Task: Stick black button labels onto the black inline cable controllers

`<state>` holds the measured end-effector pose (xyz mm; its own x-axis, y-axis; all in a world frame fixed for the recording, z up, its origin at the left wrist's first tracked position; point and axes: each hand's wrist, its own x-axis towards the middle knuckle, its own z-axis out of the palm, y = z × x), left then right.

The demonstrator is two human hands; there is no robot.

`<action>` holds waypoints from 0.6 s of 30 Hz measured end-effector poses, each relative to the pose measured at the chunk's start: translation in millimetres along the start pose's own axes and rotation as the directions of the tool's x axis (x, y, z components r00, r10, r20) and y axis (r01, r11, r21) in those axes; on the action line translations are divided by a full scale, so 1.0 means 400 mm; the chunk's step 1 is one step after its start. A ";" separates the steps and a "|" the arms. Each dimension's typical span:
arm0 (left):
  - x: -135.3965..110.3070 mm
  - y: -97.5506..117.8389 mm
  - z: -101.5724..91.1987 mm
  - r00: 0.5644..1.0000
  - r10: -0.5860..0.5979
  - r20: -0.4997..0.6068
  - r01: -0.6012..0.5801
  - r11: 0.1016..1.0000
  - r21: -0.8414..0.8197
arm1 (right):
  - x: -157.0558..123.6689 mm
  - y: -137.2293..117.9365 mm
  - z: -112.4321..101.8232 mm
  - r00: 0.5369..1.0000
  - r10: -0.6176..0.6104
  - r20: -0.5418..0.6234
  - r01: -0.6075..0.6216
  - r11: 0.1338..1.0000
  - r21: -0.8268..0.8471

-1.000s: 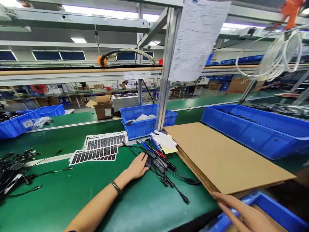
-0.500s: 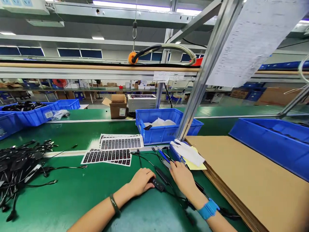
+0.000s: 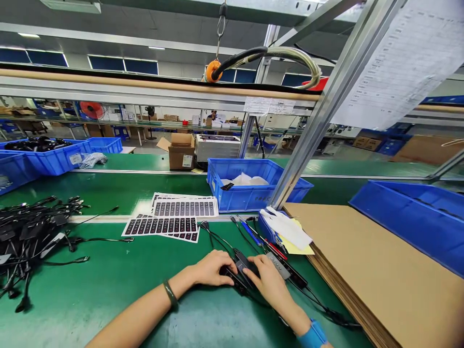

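My left hand (image 3: 213,268) and my right hand (image 3: 266,282) meet over a small black module on a cable (image 3: 240,265) that lies on the green table (image 3: 116,290). Both hands curl their fingers onto it from either side. More black modules with cables (image 3: 286,271) lie just to the right of my right hand, their leads trailing toward the near edge. Sheets of black labels (image 3: 170,218) lie flat beyond my left hand.
A heap of black cabled parts (image 3: 32,237) fills the left. A blue bin (image 3: 253,193) stands behind the labels, by a slanted metal post (image 3: 319,111). Stacked cardboard sheets (image 3: 380,270) cover the right, with a long blue bin (image 3: 413,217) behind. White and yellow papers (image 3: 288,232) lie nearby.
My right hand came in from the lower right to the modules and now closes on one beside my left hand. The view has swung to the left and tilted down.
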<state>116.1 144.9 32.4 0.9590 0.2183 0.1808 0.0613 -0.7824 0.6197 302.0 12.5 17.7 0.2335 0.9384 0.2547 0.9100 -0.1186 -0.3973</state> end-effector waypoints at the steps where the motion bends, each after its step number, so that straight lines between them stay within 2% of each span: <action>1: 0.001 -0.001 0.001 1.000 0.005 -0.007 -0.005 1.000 0.003 | -0.007 -0.006 -0.001 1.000 0.006 -0.008 -0.006 1.000 0.015; 5: 0.014 0.003 0.006 0.998 0.066 -0.019 -0.066 0.998 0.017 | -0.035 -0.042 -0.012 1.000 -0.019 0.015 0.017 0.996 0.092; 9: 0.027 0.015 0.008 0.989 0.142 0.049 -0.143 0.990 0.003 | -0.025 -0.042 -0.027 0.996 -0.053 0.066 0.042 0.985 0.165; 13: 0.025 0.026 0.007 0.984 0.154 0.091 -0.157 0.987 0.028 | -0.008 -0.007 -0.032 0.998 -0.006 0.060 -0.001 0.992 0.127; 18: 0.022 0.033 0.000 0.987 0.136 0.085 -0.140 0.989 0.044 | -0.035 -0.002 -0.020 0.998 0.008 0.064 -0.013 0.996 0.084</action>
<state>125.5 136.3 42.2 0.9785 0.0594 0.1973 -0.0614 -0.8300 0.5544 300.8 -3.0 21.4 0.2182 0.9563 0.1947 0.8748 -0.1032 -0.4734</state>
